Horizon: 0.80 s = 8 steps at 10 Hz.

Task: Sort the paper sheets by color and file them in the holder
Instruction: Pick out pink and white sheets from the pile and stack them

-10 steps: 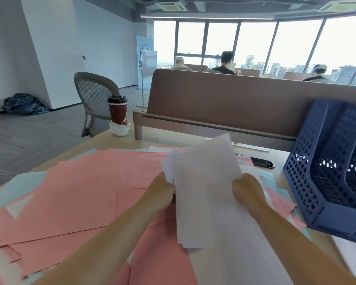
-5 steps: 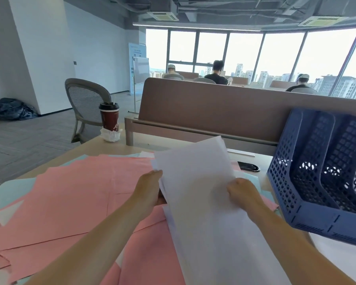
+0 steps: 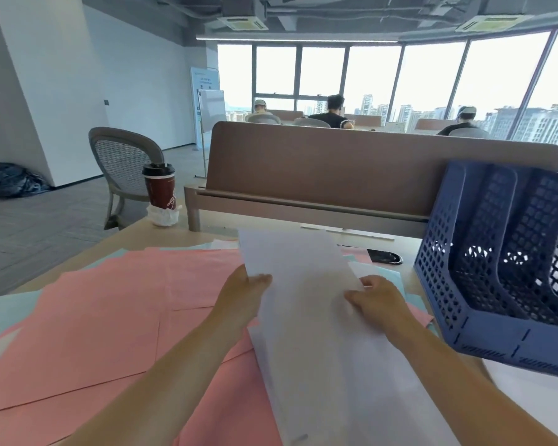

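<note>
The table (image 3: 136,235) is spread with pink sheets (image 3: 110,317), with pale blue sheets (image 3: 10,307) showing at the edges. The blue mesh holder (image 3: 496,268) stands at the right, just beside the spread. The white stack (image 3: 303,284) is held above the pink, tilted away. The left hand (image 3: 244,300) and right hand (image 3: 377,304) each pinch one long edge, thumbs on top. The paper looks light, limp and slippery, apt to fan out; gripping both edges near mid-length should keep it square.

A stack of white sheets (image 3: 306,284) is held at its edges by the left hand (image 3: 244,297) and right hand (image 3: 376,300), above pink sheets (image 3: 110,317), beside a blue holder (image 3: 496,268).
</note>
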Each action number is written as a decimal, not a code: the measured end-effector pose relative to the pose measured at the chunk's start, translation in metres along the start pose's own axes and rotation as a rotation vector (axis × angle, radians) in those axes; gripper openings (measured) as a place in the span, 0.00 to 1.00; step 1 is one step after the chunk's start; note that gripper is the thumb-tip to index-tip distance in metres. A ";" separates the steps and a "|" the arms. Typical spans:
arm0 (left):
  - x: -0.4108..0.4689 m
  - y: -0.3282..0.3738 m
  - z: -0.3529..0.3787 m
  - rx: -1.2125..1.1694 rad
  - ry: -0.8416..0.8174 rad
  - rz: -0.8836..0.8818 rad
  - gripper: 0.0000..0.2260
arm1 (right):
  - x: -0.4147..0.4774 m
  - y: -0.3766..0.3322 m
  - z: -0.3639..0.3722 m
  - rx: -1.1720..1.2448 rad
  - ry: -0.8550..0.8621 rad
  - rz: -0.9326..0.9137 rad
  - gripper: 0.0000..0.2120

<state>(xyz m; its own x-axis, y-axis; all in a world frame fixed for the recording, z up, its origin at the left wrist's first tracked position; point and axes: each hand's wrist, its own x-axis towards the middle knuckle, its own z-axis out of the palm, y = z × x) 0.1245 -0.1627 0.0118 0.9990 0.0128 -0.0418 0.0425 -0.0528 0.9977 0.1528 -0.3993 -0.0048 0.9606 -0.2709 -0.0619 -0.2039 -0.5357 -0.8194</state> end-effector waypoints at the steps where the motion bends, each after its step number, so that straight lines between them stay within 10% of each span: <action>1: 0.004 -0.003 0.012 -0.042 -0.067 -0.064 0.07 | 0.008 0.005 -0.003 -0.057 0.013 -0.016 0.05; 4: 0.017 -0.019 0.036 0.365 0.068 -0.036 0.12 | 0.026 0.027 -0.003 -0.460 0.105 -0.043 0.08; 8: 0.026 -0.034 0.040 0.437 0.083 -0.038 0.20 | 0.027 0.019 -0.012 -0.204 0.090 0.102 0.07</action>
<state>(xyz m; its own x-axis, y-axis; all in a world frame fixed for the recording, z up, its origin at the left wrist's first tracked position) 0.1495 -0.2003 -0.0250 0.9932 0.1021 -0.0558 0.0974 -0.4672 0.8788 0.1727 -0.4263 -0.0147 0.9141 -0.3975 -0.0801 -0.3422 -0.6500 -0.6785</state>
